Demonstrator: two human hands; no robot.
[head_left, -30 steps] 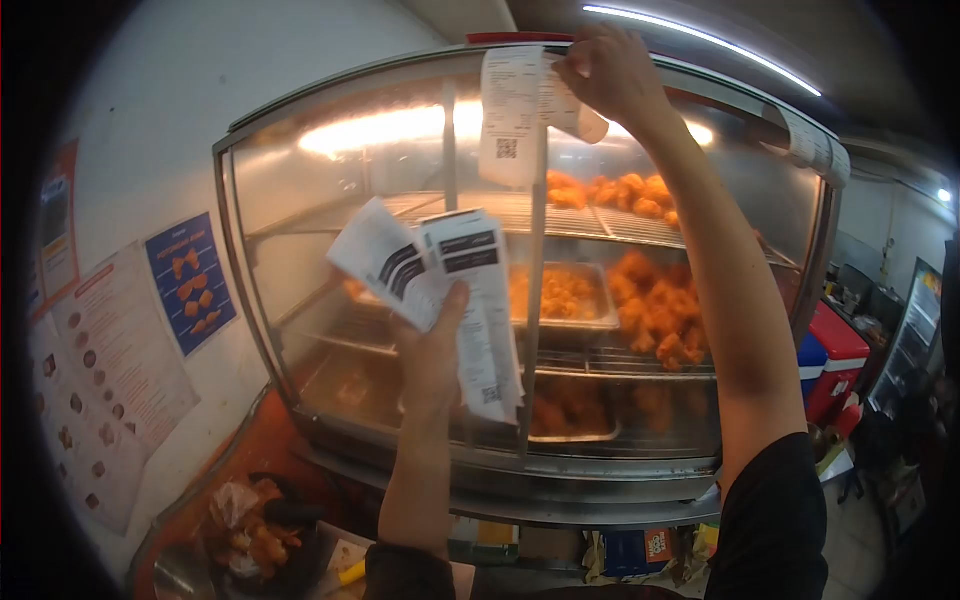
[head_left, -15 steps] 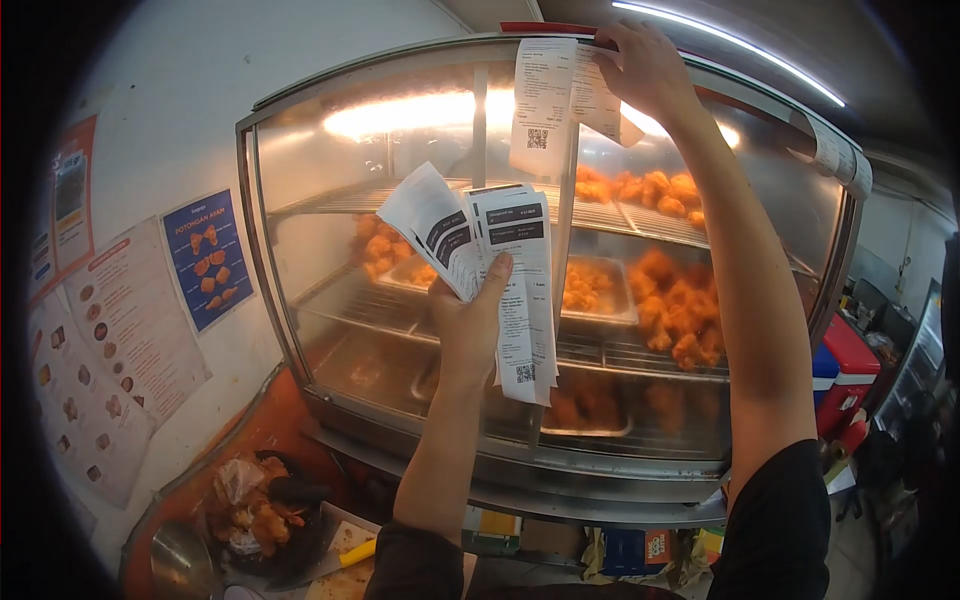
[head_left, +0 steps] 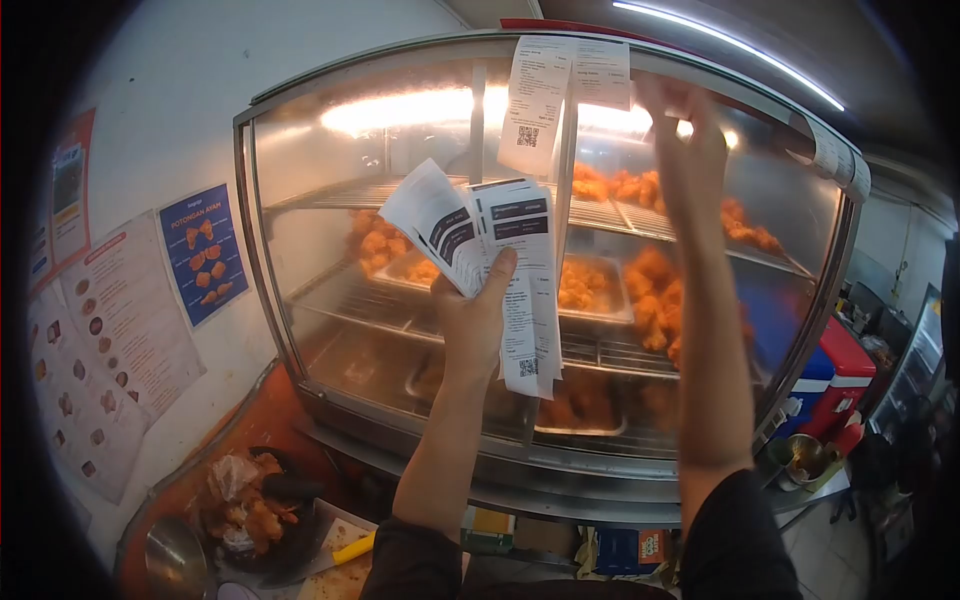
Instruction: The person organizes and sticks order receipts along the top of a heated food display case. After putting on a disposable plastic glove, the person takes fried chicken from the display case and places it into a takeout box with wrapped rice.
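Observation:
My left hand (head_left: 470,318) is closed around a fanned bunch of printed receipts (head_left: 528,290), thumb pressed on the front. Black header bands and a QR code show on them. Higher up, my right hand (head_left: 692,145) is in front of the cabinet glass, smeared by motion, so its fingers cannot be made out. Just left of it, a long receipt (head_left: 535,105) and a shorter receipt (head_left: 603,78) hang from the top edge of the glass display cabinet (head_left: 390,66). Pieces of fried chicken (head_left: 655,295) lie on shelves and trays inside.
Another curled receipt (head_left: 838,160) hangs at the cabinet's right corner. Posters, one of them blue (head_left: 203,255), cover the left wall. Below left are a metal bowl (head_left: 178,562), a yellow-handled knife (head_left: 352,549) and a board. Red and blue cooler boxes (head_left: 842,372) stand at right.
My right hand has come down from the cabinet's top edge, away from the hanging receipts, which now hang flatter. My left hand still holds its bunch in nearly the same place.

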